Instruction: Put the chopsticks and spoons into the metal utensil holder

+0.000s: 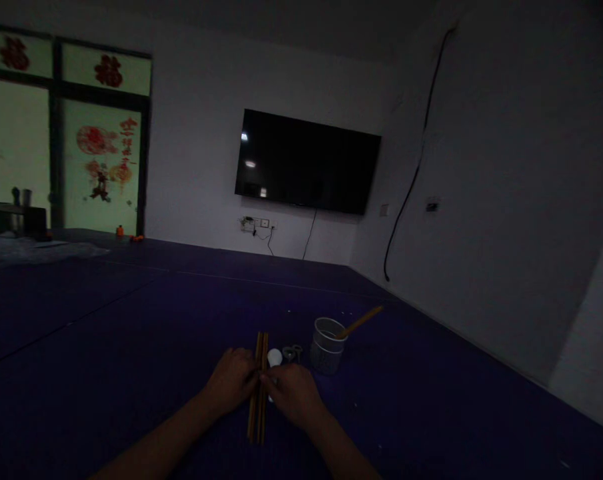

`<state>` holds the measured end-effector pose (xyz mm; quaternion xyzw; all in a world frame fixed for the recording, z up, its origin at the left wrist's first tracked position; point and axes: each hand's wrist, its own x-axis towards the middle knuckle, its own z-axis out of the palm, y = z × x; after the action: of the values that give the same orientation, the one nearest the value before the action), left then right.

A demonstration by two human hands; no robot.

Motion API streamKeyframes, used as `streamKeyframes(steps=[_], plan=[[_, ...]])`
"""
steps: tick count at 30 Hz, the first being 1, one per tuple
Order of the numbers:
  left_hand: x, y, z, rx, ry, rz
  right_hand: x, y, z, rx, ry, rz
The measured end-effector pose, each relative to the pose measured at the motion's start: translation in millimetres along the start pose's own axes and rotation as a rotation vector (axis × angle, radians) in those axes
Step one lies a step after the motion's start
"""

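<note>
Several wooden chopsticks (254,420) lie lengthwise in front of me on the dark blue-purple surface. My left hand (234,377) is at their left side, its fingers closed on them around the middle. From the right, my right hand (294,393) meets it, thumb and fingers pinching at the same spot. My fingertips hide exactly how many sticks each hand grips. Just right of the chopsticks lies a white spoon (274,358), partly covered by my right hand. A pair of scissors (292,352) rests beyond that hand, only the handle loops clearly visible.
A perforated metal utensil holder (327,347) stands right of the scissors with a wooden-handled utensil (360,322) leaning out. Small orange objects (120,231) and clear plastic sheeting (36,250) sit at the far left. Walls with a television (306,163) border the surface.
</note>
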<state>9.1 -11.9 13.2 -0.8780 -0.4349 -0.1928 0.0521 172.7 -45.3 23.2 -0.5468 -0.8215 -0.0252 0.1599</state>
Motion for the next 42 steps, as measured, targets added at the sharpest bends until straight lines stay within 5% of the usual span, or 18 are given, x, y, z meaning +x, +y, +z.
streamKeyframes(steps=[42], plan=[[1.5,-0.2,-1.3,-0.021,-0.057,-0.074,0.2,-2.9,-1.3,-0.012,-0.079,0.002]])
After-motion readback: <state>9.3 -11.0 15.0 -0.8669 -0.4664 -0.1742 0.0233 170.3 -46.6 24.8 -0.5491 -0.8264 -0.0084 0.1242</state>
